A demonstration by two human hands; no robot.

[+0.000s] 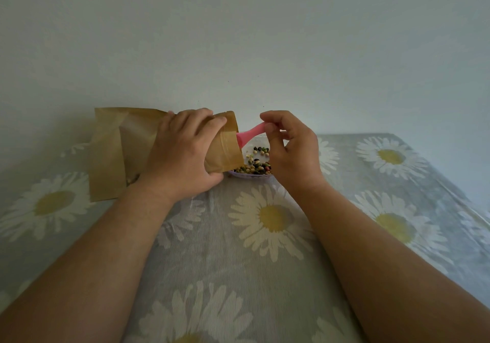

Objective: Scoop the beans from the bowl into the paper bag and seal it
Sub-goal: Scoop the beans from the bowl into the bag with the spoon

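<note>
A brown paper bag lies tilted on its side, mouth pointing right over the bowl. My left hand grips the bag near its mouth. My right hand pinches the handle of a pink spoon, whose head is inside the bag's mouth and hidden. Mixed beans, dark, green and pale, lie in a shallow pale bowl between my hands; the bag and my right hand cover much of the bowl.
The table carries a grey cloth with large daisies. Its right edge runs diagonally at the right. A plain wall rises right behind the bag and bowl.
</note>
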